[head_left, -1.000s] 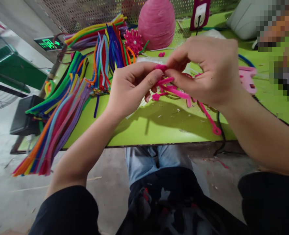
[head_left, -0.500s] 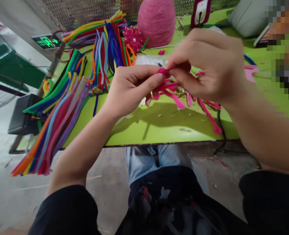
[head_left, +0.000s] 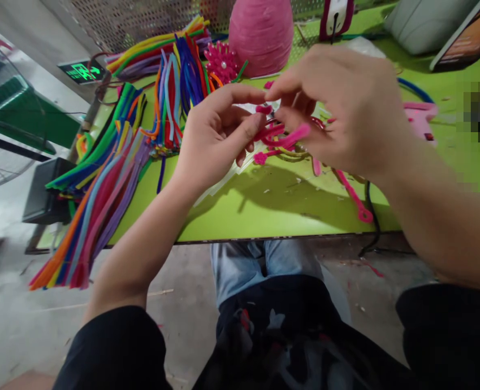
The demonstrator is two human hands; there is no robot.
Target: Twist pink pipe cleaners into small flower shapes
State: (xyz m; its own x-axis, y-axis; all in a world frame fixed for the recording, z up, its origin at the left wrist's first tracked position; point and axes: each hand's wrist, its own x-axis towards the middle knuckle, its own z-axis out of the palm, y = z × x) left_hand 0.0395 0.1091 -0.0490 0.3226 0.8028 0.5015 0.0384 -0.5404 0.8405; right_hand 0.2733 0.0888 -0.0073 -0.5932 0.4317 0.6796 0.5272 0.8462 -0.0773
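My left hand is closed, with thumb and fingers pinching a bright pink pipe cleaner. A short curled end of it shows above the thumb, and a longer bent tail sticks out to the right. My right hand is close beside it, slightly blurred, with its thumb and index fingertip apart and nothing visible gripped between them. Its index fingertip is at the left index fingertip. Beneath the hands lie more pink pipe cleaner pieces, one ending in a small loop. Both hands partly hide this pile.
Bundles of coloured pipe cleaners lie on the left of the green table. A pink flower and a large pink wound cone stand behind. A pink tool and black cable are on the right.
The right thumb and index finger have parted from their pinch on the pink pipe cleaner. Its tail now points further right and up. The view has shifted slightly.
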